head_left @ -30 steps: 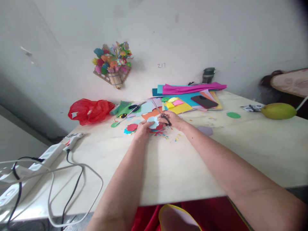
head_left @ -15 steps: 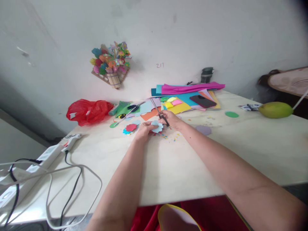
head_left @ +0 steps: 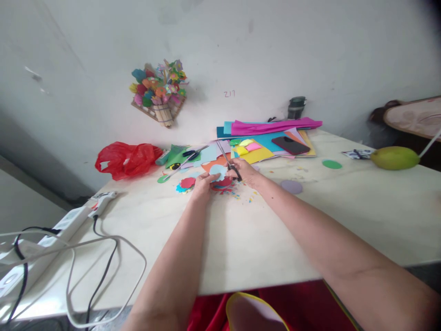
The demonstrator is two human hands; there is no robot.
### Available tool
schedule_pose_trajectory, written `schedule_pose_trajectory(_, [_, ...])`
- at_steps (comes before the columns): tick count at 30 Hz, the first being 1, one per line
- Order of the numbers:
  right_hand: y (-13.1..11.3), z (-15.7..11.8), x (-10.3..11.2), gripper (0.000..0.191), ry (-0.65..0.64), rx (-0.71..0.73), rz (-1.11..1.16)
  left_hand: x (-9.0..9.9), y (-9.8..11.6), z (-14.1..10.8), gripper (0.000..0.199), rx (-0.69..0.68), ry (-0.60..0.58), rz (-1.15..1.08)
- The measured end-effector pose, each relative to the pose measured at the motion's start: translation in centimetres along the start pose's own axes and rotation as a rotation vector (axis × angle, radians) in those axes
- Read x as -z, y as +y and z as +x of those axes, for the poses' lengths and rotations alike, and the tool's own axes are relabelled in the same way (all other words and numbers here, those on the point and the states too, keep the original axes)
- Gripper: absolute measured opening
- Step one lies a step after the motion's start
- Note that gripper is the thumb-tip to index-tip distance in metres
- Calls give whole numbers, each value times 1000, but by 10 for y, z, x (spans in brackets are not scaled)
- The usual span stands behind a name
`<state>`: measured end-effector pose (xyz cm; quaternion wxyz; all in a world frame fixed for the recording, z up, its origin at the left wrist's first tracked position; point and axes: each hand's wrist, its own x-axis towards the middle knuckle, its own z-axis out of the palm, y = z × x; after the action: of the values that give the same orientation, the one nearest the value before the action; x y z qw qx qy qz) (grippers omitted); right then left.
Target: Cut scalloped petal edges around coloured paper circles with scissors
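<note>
My left hand (head_left: 204,182) is closed on a light blue paper piece (head_left: 218,172) with a scalloped edge, thumb lying over it. My right hand (head_left: 242,171) is closed round the dark handles of a pair of scissors (head_left: 228,162), whose blades point up and away. The right fingertips are close to the paper's right edge; whether they touch it I cannot tell. Below the paper lies a red paper piece (head_left: 222,183), partly covered, among small coloured scraps (head_left: 235,195). Left of my left hand, a red scalloped cutout (head_left: 188,182) rests on a blue one (head_left: 179,188).
Coloured sheets (head_left: 267,140) and a phone (head_left: 291,145) lie at the back. A second pair of scissors (head_left: 190,154) and a red plastic bag (head_left: 126,160) are back left. A power strip (head_left: 65,225) with cables runs along the left; a mango-like fruit (head_left: 394,157) lies right.
My left hand and the light blue paper have shifted slightly left and up, uncovering more of the red piece beneath. The right hand with the scissors has barely moved.
</note>
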<state>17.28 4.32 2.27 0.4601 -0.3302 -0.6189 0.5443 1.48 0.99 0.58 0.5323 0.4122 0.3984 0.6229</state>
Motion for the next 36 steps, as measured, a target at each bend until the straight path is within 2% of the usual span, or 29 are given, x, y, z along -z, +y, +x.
schedule_pose_trajectory(10, [2,-1,11,24,-156,-75,-50,2,1,2,26,-58,63,-49])
schedule_pose_trajectory(13, [-3,-3,16,22,-241,-84,-95,2,2,3,28,-51,80,-61])
schedule_pose_trajectory(19, [-3,-2,23,31,-402,-130,-216,6,4,5,26,-30,106,-118])
schedule_pose_trajectory(30, [-11,-8,19,33,-432,-135,-294,6,2,7,19,-36,91,-188])
schedule_pose_trajectory(36, [-6,-6,21,34,-454,-125,-292,6,2,7,19,-26,90,-168])
